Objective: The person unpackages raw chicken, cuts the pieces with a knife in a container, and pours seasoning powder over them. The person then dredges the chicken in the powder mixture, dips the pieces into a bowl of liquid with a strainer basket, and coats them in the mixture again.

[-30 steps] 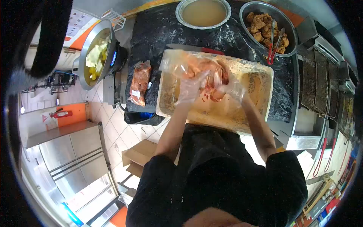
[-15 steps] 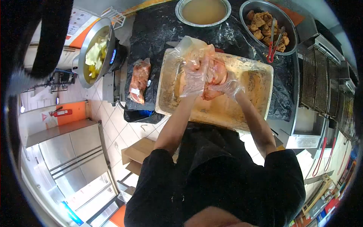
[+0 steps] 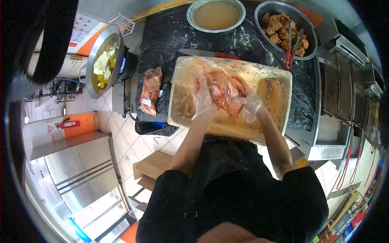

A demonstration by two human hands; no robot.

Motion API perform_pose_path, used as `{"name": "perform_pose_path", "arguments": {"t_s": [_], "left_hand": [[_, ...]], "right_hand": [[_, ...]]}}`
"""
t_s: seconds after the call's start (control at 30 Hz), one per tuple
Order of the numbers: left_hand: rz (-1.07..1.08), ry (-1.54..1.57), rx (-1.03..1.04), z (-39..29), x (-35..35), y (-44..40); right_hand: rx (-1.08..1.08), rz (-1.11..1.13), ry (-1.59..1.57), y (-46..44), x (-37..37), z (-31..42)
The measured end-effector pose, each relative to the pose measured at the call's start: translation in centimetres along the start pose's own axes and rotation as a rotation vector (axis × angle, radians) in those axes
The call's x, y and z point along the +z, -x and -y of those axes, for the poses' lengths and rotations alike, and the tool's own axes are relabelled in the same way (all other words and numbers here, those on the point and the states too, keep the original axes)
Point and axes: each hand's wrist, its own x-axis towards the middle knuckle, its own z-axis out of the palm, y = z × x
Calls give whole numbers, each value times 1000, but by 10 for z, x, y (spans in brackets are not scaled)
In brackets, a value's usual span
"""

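Observation:
Raw chicken (image 3: 223,91), pink and wet, is held between my two hands over a shallow cream tub (image 3: 276,91) with a brownish, floury bottom. My left hand (image 3: 205,99), in a clear plastic glove, grips its left side. On the opposite side my right hand (image 3: 252,105), also gloved, is closed on the meat; some fingertips are hidden by it. A clear plastic bag (image 3: 185,73) hangs at the tub's upper left corner, beside the chicken. Behind the tub lies a knife (image 3: 196,53) with a red handle.
Left of the tub lies a sealed bag of raw meat (image 3: 150,91). Further left, a wide pan (image 3: 90,77) of yellow food sits by a blue flame. At the back stand a bowl of cloudy liquid (image 3: 216,16) and a bowl of fried chicken (image 3: 279,30) with red-handled tongs (image 3: 289,56).
The chicken has come down lower into the tub, and the plastic bag has dropped to the left, uncovering more meat and the knife. My hands have moved slightly apart.

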Motion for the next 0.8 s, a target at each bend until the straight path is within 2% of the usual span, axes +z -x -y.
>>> {"name": "perform_pose_path", "arguments": {"t_s": [0.07,0.1,0.17,0.2,0.27,0.33,0.37,0.4,0.47,0.5,0.57,0.6,0.63,0.7,0.8], "left_hand": [[97,-156,100,18,-16,-11],[31,-295,96,16,-15,-11],[-104,-570,85,8,-14,-14],[-75,-692,122,11,-23,-22],[-5,-934,204,22,-44,-46],[265,-962,584,16,-49,-28],[400,-961,773,17,-52,-19],[465,-1086,796,21,-53,-15],[594,-1342,834,32,-55,-10],[536,-1457,733,45,-55,-9],[412,-1674,526,88,-57,-15],[410,-1909,636,117,-75,-25],[405,-1847,489,116,-70,-21],[388,-1709,203,109,-59,-13],[342,-1607,307,137,-77,-36]], "right_hand": [[116,-148,-32,-9,-1,-17],[171,-216,-42,-18,-5,-29],[-120,-74,1050,-26,-57,-92],[-280,15,1587,-23,-77,-111],[52,16,1269,-13,-84,-85],[227,-49,1094,6,-66,-30],[246,-111,1086,19,-43,6],[263,-172,1079,26,-31,24],[106,2,1301,16,-45,3],[25,92,1406,14,-44,3],[150,277,1607,-2,-12,-4],[98,286,1697,-5,-5,-13],[44,290,1788,-7,2,-22],[-313,121,1935,-6,3,-62],[-138,112,1839,-15,14,-71]]}}
